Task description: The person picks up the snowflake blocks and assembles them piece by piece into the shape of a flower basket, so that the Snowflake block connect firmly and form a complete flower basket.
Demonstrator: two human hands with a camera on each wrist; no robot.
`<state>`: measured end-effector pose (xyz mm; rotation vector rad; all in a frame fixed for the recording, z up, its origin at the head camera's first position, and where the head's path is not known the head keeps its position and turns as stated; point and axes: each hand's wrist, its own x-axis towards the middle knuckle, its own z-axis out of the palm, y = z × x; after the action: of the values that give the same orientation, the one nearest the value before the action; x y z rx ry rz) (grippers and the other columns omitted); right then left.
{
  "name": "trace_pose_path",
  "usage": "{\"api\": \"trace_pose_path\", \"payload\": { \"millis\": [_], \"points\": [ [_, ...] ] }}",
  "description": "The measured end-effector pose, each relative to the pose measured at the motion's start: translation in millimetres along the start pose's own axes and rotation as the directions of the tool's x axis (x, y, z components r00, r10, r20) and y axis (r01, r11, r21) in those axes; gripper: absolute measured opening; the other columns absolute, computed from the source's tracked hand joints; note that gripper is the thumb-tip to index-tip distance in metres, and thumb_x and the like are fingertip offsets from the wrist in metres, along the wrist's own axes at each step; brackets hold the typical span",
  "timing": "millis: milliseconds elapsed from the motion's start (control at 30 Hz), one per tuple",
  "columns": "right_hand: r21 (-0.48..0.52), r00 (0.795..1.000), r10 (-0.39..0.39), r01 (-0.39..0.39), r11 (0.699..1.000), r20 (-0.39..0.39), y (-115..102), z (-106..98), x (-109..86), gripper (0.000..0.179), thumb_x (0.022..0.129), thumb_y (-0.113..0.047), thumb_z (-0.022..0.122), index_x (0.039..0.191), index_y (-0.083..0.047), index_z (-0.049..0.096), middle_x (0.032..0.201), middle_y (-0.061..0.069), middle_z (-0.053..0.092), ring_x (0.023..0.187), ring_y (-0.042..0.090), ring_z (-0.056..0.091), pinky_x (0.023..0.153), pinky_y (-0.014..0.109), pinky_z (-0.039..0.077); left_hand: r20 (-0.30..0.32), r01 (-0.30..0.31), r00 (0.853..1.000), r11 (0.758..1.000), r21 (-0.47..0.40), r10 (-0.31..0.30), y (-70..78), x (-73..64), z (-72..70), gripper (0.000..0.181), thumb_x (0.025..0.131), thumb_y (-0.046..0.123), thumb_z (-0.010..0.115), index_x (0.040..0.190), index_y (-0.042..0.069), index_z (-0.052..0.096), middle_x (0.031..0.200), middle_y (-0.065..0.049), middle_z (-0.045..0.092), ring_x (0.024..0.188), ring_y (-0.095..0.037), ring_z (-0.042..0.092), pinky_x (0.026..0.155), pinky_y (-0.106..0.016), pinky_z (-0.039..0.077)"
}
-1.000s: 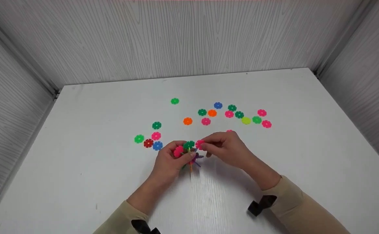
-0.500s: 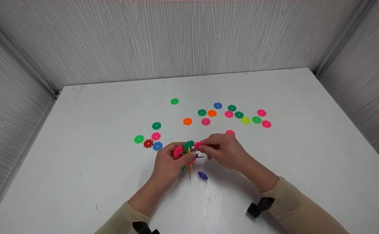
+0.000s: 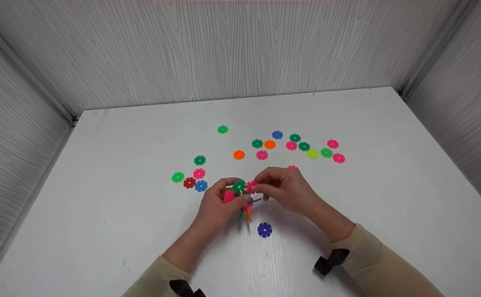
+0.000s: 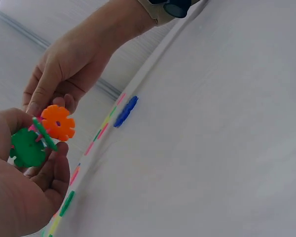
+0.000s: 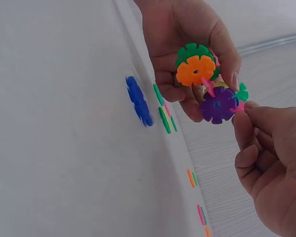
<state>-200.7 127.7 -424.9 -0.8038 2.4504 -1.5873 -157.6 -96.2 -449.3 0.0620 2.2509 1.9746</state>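
Observation:
My left hand (image 3: 217, 206) holds a cluster of interlocking plastic snowflake discs (image 3: 238, 187) above the table, its thumb across the near side. In the right wrist view an orange disc (image 5: 196, 70) and a purple disc (image 5: 218, 105) stand out from the cluster, with green and pink ones among them. My right hand (image 3: 292, 192) pinches a pink disc (image 3: 250, 186) between thumb and forefinger, right at the cluster's green disc. Below the hands a dark blue disc (image 3: 264, 229) lies flat on the table. The fingers hide part of the cluster.
Loose discs lie scattered over the white table (image 3: 133, 144): a group with a red disc (image 3: 189, 182) left of the hands, and several more beyond them, including an orange disc (image 3: 239, 154) and a yellow disc (image 3: 312, 153). A wood-grain panel (image 3: 240, 49) rises behind the table.
The dark blue disc has dropped away from the cluster and now lies flat on the table. The right hand has brought the pink disc slightly left, against the green disc; the left hand has tilted the cluster.

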Motion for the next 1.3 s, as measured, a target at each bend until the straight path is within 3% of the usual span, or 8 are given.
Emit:
{"api": "trace_pose_path", "payload": {
  "millis": [300,500,633,767,900,1000,1133,1300],
  "points": [
    [-0.016,0.999,-0.035,0.035,0.999,0.031,4,-5,0.4,0.012,0.097,-0.018,0.080,0.109,-0.016,0.082,0.097,-0.005,0.078,0.079,0.017,0.073,0.074,0.031,0.063,0.130,0.002,0.991,0.998,0.064,-0.010,1.2,0.6,-5.0,0.048,0.096,0.035,0.080,0.138,0.015,0.067,0.125,-0.004,0.070,0.118,-0.024,0.065,0.094,-0.035,0.060],
    [-0.020,0.996,-0.004,0.006,1.000,0.085,1,-4,0.3,0.015,0.099,-0.023,0.079,0.113,-0.021,0.082,0.101,-0.009,0.078,0.085,0.019,0.074,0.076,0.032,0.063,0.156,0.024,0.987,0.994,0.107,-0.041,2.8,0.3,-5.5,0.047,0.095,0.032,0.082,0.139,0.021,0.068,0.128,-0.001,0.068,0.121,-0.024,0.062,0.093,-0.035,0.061],
    [-0.023,0.998,-0.013,0.015,1.000,0.062,1,-9,0.3,0.020,0.099,-0.022,0.078,0.118,-0.016,0.080,0.103,-0.006,0.077,0.084,0.018,0.073,0.076,0.029,0.062,0.130,0.014,0.991,0.993,0.114,-0.029,3.2,0.1,-5.8,0.045,0.095,0.028,0.082,0.138,0.024,0.069,0.131,0.000,0.065,0.128,-0.025,0.056,0.094,-0.035,0.061],
    [-0.024,1.000,0.000,0.000,1.000,0.006,9,-24,0.1,0.023,0.100,-0.022,0.077,0.121,-0.013,0.078,0.104,-0.002,0.077,0.082,0.019,0.072,0.076,0.027,0.061,0.053,0.032,0.998,0.998,0.059,-0.035,0.6,1.8,-8.4,0.045,0.095,0.026,0.081,0.139,0.022,0.068,0.133,-0.003,0.064,0.127,-0.026,0.056,0.092,-0.036,0.062],
    [-0.061,0.992,0.099,-0.103,0.993,-0.076,25,-47,0.7,0.026,0.100,-0.023,0.076,0.123,-0.011,0.077,0.109,-0.002,0.076,0.094,0.022,0.070,0.079,0.028,0.060,-0.038,0.070,0.997,0.998,-0.005,-0.070,-1.7,4.7,-12.5,0.043,0.096,0.024,0.081,0.137,0.019,0.069,0.129,-0.005,0.065,0.124,-0.026,0.057,0.090,-0.036,0.062],
    [-0.116,0.967,0.200,-0.219,0.969,-0.155,43,-63,0.3,0.029,0.099,-0.022,0.077,0.127,-0.012,0.075,0.115,0.000,0.074,0.104,0.023,0.067,0.084,0.030,0.059,-0.084,0.088,0.992,0.996,-0.028,-0.090,-2.1,6.5,-14.0,0.040,0.097,0.024,0.080,0.136,0.019,0.071,0.128,-0.006,0.065,0.125,-0.026,0.057,0.092,-0.036,0.061],
    [-0.202,0.921,0.337,-0.373,0.905,-0.194,64,-73,-1.4,0.041,0.096,-0.023,0.081,0.136,-0.018,0.071,0.128,0.003,0.067,0.121,0.025,0.061,0.096,0.036,0.059,-0.105,0.111,0.988,0.993,-0.040,-0.115,-0.6,7.4,-13.4,0.040,0.096,0.023,0.081,0.135,0.019,0.071,0.128,-0.006,0.065,0.126,-0.026,0.056,0.092,-0.036,0.061],
    [-0.301,0.921,0.356,-0.389,0.871,-0.158,72,-71,2.5,0.046,0.094,-0.028,0.083,0.137,-0.018,0.070,0.135,0.007,0.060,0.130,0.028,0.056,0.103,0.044,0.057,-0.109,0.123,0.986,0.991,-0.049,-0.128,1.5,7.0,-11.9,0.041,0.096,0.021,0.081,0.136,0.018,0.071,0.131,-0.006,0.064,0.130,-0.027,0.056,0.096,-0.038,0.060]
  ]
}}
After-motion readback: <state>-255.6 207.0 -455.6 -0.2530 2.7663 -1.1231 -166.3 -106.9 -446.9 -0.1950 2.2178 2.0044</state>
